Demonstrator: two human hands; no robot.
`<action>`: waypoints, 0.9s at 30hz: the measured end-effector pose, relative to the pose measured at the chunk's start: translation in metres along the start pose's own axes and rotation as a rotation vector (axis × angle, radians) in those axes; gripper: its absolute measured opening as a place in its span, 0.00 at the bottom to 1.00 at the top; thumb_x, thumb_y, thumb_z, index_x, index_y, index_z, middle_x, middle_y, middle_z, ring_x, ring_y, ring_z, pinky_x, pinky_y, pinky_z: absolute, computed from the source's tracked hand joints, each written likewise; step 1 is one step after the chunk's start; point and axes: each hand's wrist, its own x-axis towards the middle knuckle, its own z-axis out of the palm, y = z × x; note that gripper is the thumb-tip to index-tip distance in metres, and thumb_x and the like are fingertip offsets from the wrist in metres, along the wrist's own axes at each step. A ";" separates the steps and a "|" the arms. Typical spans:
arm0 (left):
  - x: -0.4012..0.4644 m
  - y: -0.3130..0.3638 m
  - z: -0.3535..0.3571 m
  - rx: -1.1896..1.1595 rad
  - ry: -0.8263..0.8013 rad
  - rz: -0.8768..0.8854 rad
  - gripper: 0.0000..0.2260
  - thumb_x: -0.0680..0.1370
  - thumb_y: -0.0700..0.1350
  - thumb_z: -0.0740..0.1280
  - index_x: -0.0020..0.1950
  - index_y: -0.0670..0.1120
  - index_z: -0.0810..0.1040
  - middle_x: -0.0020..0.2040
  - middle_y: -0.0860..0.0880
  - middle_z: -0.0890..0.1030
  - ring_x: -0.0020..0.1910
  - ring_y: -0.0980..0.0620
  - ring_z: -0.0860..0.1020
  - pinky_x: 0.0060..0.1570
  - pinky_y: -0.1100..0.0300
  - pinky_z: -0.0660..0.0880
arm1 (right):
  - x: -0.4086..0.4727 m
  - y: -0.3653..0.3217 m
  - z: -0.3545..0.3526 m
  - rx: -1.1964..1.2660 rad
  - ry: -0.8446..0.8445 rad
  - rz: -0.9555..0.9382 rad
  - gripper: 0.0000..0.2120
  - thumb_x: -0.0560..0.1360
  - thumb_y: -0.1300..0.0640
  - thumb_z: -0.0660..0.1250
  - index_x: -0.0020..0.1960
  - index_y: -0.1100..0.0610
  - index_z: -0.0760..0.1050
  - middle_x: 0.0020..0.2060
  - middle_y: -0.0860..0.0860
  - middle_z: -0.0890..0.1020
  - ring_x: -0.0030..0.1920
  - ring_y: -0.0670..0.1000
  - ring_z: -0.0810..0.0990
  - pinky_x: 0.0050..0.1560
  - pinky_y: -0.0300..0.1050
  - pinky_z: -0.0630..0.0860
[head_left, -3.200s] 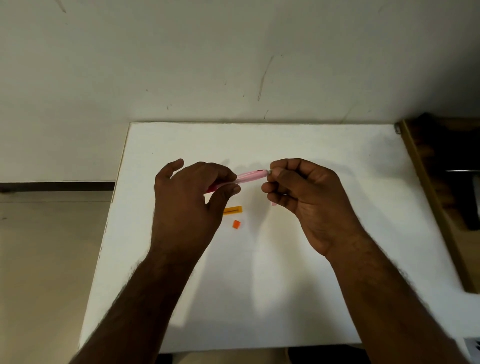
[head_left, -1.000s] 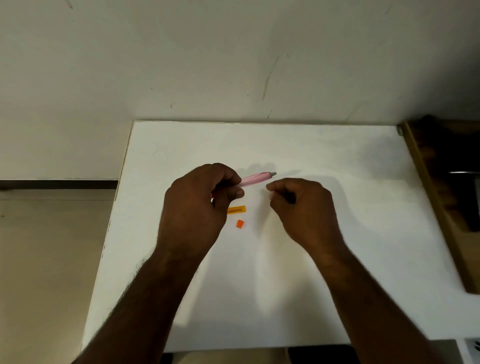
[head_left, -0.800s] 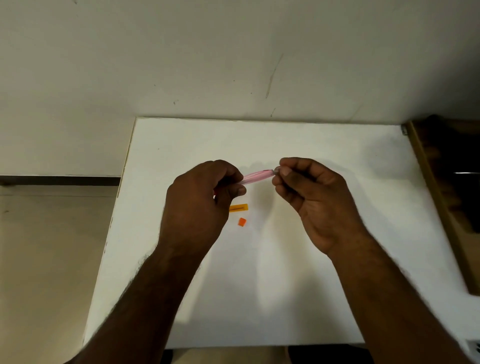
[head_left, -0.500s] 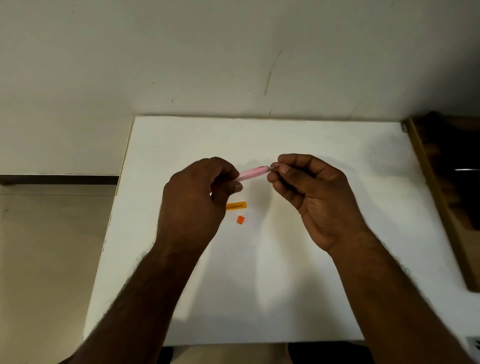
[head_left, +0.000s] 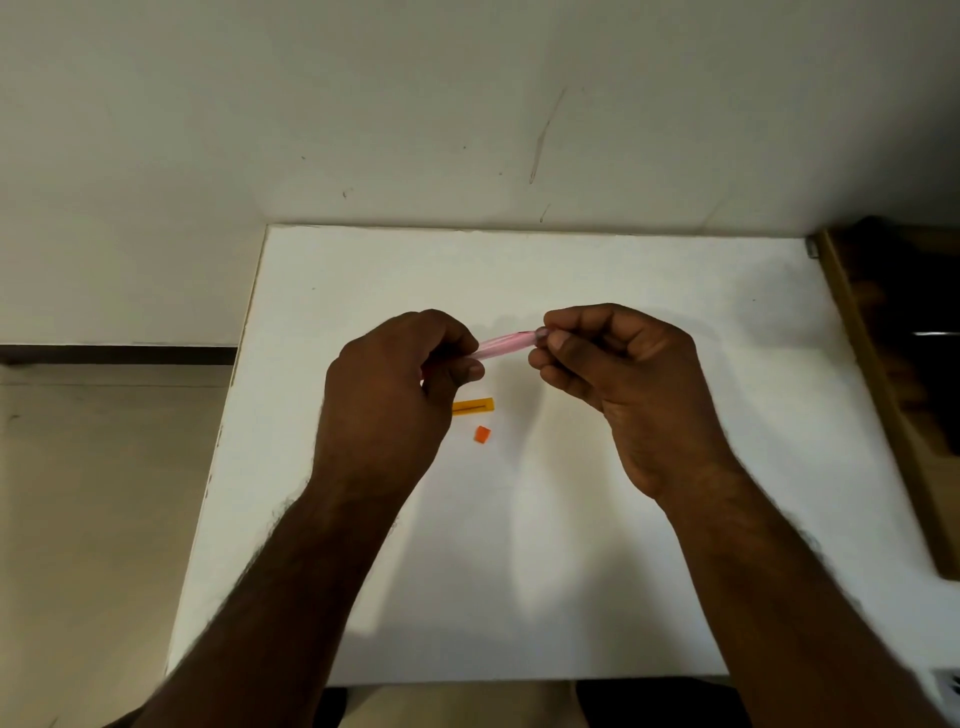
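Observation:
A pink pen (head_left: 506, 344) is held level above the white table (head_left: 571, 545), tip end pointing right. My left hand (head_left: 395, 384) grips its left part, fingers curled round the barrel, which hides that end. My right hand (head_left: 618, 374) pinches the pen's right tip between thumb and fingers. On the table just below the pen lie a small yellow-orange strip (head_left: 472, 406) and a tiny orange square piece (head_left: 482, 434).
The table stands against a pale wall (head_left: 467, 104). A wooden shelf or cabinet (head_left: 893, 374) borders its right edge. Tiled floor (head_left: 93, 493) lies to the left of the table.
My right hand, which a second ago was lower and off the pen, has come back up and pinches the tip. My left hand has kept its grip on the barrel.

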 end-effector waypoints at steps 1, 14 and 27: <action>0.000 0.001 0.000 -0.003 -0.003 -0.005 0.04 0.75 0.42 0.74 0.45 0.50 0.82 0.38 0.58 0.81 0.38 0.62 0.77 0.40 0.67 0.72 | 0.000 0.000 0.000 -0.009 0.002 0.004 0.07 0.77 0.68 0.70 0.53 0.61 0.84 0.44 0.57 0.88 0.45 0.56 0.89 0.48 0.43 0.83; -0.007 0.014 0.016 -0.231 -0.024 -0.106 0.04 0.74 0.48 0.76 0.43 0.53 0.81 0.37 0.59 0.83 0.38 0.61 0.81 0.34 0.74 0.72 | -0.004 0.007 0.018 -0.033 0.062 0.128 0.19 0.75 0.62 0.75 0.64 0.55 0.77 0.45 0.57 0.89 0.45 0.53 0.89 0.48 0.46 0.84; -0.003 -0.007 0.004 0.069 -0.095 -0.231 0.03 0.77 0.47 0.71 0.46 0.54 0.85 0.45 0.57 0.84 0.48 0.55 0.79 0.43 0.63 0.68 | -0.004 0.028 0.007 -1.083 0.211 -0.139 0.03 0.72 0.53 0.73 0.44 0.51 0.80 0.36 0.43 0.84 0.41 0.49 0.84 0.44 0.43 0.76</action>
